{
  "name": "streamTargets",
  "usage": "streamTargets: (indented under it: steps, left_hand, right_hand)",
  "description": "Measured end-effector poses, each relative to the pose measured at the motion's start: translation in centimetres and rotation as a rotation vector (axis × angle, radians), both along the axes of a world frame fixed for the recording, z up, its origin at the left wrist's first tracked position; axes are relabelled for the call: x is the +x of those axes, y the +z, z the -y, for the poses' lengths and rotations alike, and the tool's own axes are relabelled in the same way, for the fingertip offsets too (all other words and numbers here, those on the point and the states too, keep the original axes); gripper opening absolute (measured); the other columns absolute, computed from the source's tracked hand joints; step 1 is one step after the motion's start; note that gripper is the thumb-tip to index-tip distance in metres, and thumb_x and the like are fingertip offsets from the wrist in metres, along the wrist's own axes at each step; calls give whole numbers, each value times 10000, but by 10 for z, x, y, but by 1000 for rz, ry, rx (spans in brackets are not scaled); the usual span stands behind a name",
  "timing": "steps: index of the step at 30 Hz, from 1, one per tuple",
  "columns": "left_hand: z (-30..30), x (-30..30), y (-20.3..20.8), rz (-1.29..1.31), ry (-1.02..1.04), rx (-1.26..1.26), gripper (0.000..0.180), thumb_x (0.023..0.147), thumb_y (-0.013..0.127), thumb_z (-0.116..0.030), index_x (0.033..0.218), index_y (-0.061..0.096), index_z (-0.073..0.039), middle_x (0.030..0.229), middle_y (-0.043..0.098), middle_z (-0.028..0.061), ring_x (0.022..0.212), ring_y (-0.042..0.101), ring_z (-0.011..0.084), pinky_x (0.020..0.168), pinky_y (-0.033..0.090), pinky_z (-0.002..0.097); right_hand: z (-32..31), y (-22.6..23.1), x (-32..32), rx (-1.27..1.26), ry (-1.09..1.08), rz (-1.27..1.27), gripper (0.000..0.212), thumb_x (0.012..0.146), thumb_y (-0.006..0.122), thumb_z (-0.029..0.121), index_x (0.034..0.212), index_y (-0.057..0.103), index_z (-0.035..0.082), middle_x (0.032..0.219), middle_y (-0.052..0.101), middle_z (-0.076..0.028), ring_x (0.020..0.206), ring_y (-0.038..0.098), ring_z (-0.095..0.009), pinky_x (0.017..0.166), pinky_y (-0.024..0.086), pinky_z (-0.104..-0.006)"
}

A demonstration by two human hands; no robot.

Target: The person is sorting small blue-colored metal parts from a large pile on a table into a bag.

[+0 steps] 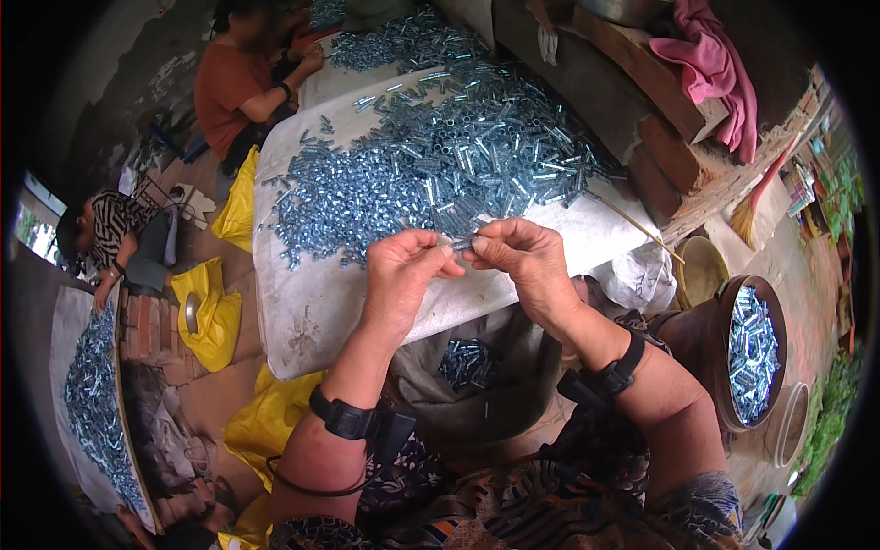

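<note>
My left hand (403,268) and my right hand (527,261) meet above the near edge of a table covered with a white sheet (316,335). Both have their fingertips pinched on a small silvery metal piece (461,244) between them; the fingers partly hide it, and its exact kind is unclear. Just beyond spreads a heap of shiny metal parts, with small short pieces (339,192) on the left and longer tube-like pieces (504,151) on the right. Below my hands, a cloth-lined tub (422,390) holds several metal tubes (466,359).
A brown bucket (720,339) full of metal tubes stands at the right. Brick ledges (669,156) with a pink cloth (710,69) border the table. Yellow bags (215,316) lie at the left. Two other people (229,92) sit by metal heaps. A thin stick (637,225) crosses the table's right corner.
</note>
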State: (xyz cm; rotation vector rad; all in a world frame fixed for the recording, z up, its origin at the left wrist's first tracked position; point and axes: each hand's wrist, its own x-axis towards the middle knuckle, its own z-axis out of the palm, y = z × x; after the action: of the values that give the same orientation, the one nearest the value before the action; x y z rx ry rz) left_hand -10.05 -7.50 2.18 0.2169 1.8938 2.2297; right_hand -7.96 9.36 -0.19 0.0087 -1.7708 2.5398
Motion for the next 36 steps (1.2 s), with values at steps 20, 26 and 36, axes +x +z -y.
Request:
streamTargets:
  steps: [20,26,36]
  left_hand:
    - [12,2,-14,112,-342,395,126,837,626,-12,960,611,5,749,610,60,543,533,93,546,475,246]
    - [14,19,-5,123,-422,336,77,811,647,-9,878,631,26,696,608,61,522,525,89,516,466,225]
    - [-5,34,8,68,-350,144,147,826,626,-50,942,604,38,772,627,53,609,559,86,603,459,211]
  right_hand:
    - [-8,-4,12,-528,342,240,88,847,613,7,934,628,6,906,654,-129,829,663,-219,726,561,-292]
    - [-31,4,14,-346,559,256,92,833,639,25,922,645,1,845,666,-115,806,669,-208,719,549,-285]
    - [-42,13,-16,-220,201,92,151,838,657,136,933,645,19,878,671,-82,784,641,-155,739,514,-284]
